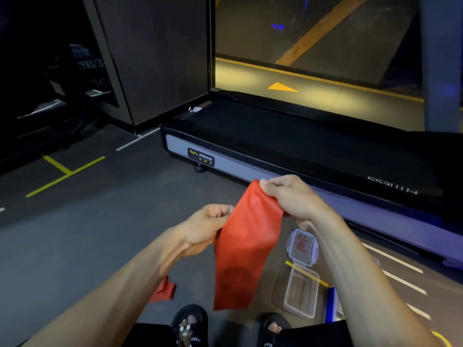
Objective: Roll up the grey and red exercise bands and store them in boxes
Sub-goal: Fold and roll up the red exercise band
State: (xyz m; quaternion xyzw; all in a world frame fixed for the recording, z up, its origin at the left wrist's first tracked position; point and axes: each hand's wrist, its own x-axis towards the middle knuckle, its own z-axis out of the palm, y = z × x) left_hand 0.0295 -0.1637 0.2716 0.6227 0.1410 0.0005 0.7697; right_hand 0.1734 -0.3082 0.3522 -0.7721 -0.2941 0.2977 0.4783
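The red exercise band (246, 244) hung in the middle of the view, held up above the floor (100, 221) by both hands. The right hand (292, 196), at about one o'clock from the band's middle, had its fingers curled over the band's top edge and gripped it there. The left hand (205, 226), at about nine o'clock from the band, pinched the band's left edge between thumb and fingertips. From the two grips the band fell as a wide flat strip toward six o'clock, ending just above the person's sandalled feet (190, 324). A further piece of red band (164, 290) lay on the floor at seven o'clock, partly hidden by the left forearm.

On the floor at four o'clock from the band stood a clear plastic box (302, 293) with its top open, and its lid (302, 247) lay just beyond it, toward the right wrist. A treadmill (275, 141) with a "Body Strong" label stretched across the scene from eleven o'clock to three o'clock, well apart from the box.
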